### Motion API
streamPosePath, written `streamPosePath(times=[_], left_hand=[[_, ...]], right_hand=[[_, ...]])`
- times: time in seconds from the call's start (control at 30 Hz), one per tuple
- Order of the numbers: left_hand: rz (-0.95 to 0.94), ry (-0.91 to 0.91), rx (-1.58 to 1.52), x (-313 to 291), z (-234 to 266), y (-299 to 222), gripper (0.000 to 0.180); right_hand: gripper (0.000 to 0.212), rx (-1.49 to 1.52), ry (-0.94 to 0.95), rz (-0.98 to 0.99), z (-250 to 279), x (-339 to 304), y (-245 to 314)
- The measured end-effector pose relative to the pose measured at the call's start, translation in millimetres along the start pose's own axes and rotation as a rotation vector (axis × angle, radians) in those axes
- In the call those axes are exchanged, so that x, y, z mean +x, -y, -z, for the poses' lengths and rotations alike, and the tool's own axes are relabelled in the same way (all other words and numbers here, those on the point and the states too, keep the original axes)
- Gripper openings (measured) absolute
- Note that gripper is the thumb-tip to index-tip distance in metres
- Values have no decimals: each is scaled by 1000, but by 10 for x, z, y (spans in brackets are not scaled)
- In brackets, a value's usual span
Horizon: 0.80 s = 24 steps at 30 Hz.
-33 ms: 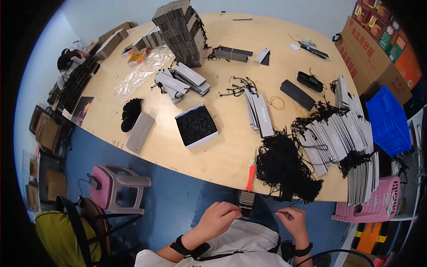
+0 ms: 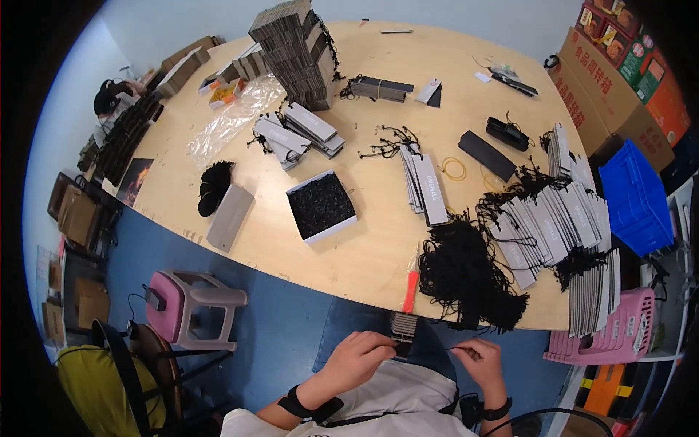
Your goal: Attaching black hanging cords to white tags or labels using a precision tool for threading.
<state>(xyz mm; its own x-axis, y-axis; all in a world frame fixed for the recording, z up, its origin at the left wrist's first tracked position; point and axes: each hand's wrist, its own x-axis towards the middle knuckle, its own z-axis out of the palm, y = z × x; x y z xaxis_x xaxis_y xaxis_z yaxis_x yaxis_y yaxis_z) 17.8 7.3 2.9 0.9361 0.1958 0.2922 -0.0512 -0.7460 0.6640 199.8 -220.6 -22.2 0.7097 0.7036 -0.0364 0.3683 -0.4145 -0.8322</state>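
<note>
My left hand is closed, its fingertips pinching at the near end of a small stack of hang tags below the table edge; its exact hold is partly hidden. My right hand pinches the end of a thin black cord, which stretches toward the left hand. Just beyond, a red-handled tool lies at the table's front edge. To its right spreads a tangled heap of black cords. Grey hang tags with black strings lie fanned out at the right.
On the wooden table stand a box of small black pieces, a tall stack of tags and a loose tag bundle. A pink stool is at left. A blue crate and cardboard box stand at right.
The cord by my right hand shows more plainly between the hands. Otherwise the hands and the things on the table stay where they were.
</note>
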Motion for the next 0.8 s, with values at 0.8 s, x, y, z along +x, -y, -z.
streamPosePath(times=[0.8], left_hand=[[315,26,-641,-142,4,-1,10]], right_hand=[[11,63,244,329,-309,331,797]])
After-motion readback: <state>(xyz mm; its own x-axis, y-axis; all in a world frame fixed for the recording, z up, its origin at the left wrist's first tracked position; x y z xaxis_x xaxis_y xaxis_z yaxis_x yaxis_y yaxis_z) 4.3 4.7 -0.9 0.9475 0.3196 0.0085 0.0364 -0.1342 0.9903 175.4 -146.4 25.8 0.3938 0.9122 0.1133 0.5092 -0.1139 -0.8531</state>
